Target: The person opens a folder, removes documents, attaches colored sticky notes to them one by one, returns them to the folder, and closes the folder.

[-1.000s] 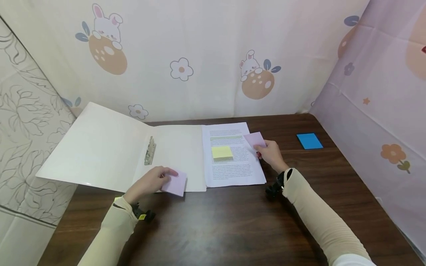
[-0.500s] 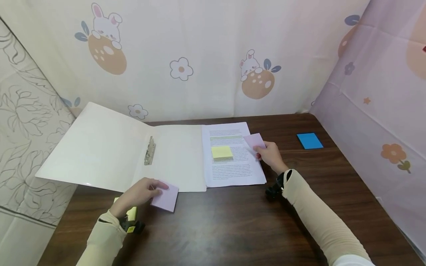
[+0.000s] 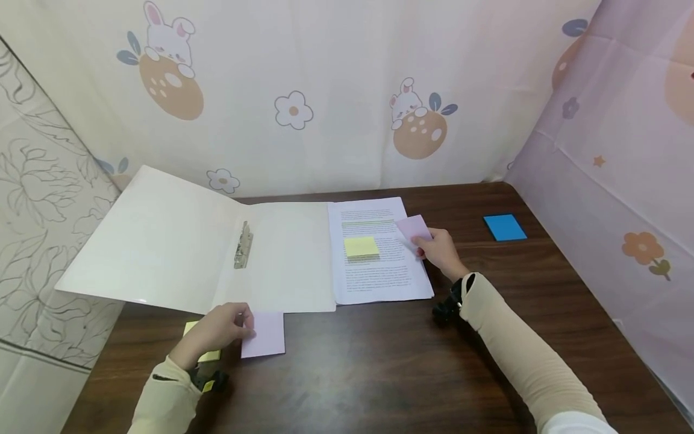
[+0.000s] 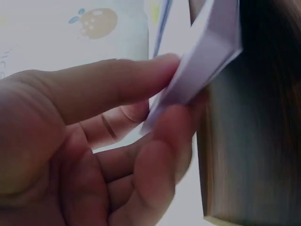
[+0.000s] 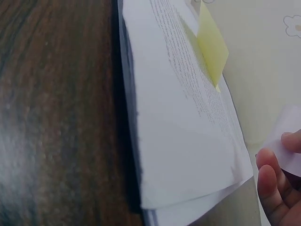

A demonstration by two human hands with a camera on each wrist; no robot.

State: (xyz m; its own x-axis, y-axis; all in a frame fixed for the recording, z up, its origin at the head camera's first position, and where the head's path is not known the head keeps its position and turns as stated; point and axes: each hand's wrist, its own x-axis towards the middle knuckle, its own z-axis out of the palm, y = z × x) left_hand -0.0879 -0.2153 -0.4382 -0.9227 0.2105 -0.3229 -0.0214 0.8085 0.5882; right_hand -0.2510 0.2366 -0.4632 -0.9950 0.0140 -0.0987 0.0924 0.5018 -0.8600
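Note:
My left hand [image 3: 219, 328] is just in front of the open binder. Its thumb and fingers pinch a light purple sticky note pad [image 3: 264, 335] by the left edge; the left wrist view shows the thick side of this pad [image 4: 202, 61] between them. Over the right edge of the printed pages [image 3: 374, 280], my right hand [image 3: 440, 252] pinches a light purple sticky note [image 3: 412, 227] between thumb and fingers. A yellow sticky note [image 3: 361, 246] is on the printed text, its lower edge lifting off the paper.
The white ring binder [image 3: 293, 259] lies open, its left cover raised and its metal clip [image 3: 243, 246] showing. A blue sticky note pad [image 3: 505, 227] lies at the right. Partly behind my left wrist is a yellow pad [image 3: 210, 356]. Patterned curtains [image 3: 336, 150] border the table.
My left hand has moved left and toward me with the purple pad, off the binder's front edge. The right hand stays nearly still with its purple note.

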